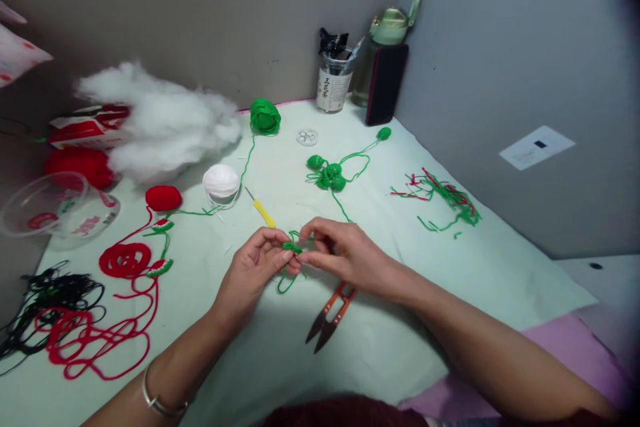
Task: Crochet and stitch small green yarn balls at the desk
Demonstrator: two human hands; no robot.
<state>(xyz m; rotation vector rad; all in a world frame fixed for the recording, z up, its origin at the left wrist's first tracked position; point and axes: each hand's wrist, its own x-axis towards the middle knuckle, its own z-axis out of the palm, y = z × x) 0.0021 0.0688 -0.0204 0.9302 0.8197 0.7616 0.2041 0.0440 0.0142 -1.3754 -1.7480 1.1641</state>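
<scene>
Landmark is the thread snips (330, 318), orange handles, dark blades, flat on the pale green table cover (450, 280). Far left of the snips: tangle of black yarn (47, 297) and looped red yarn (100, 333), with a flat red crochet spiral (125, 259) above it. Up-left of the snips the left hand (253, 273) has thumb and fingertips pinched together on a small green crochet piece (291, 248), a bright green knotted nub with loose green tails hanging below it in a loop. Piece sits just above the snips, between both hands. Right hand (345, 253), directly above the snips, fingers pinched shut on the same piece from the other side. Yellow-handled crochet hook (262, 210) lies up-left of the snips; cluster of green crochet balls (327, 173) further up; green and red yarn scraps (443, 200) up-right.
</scene>
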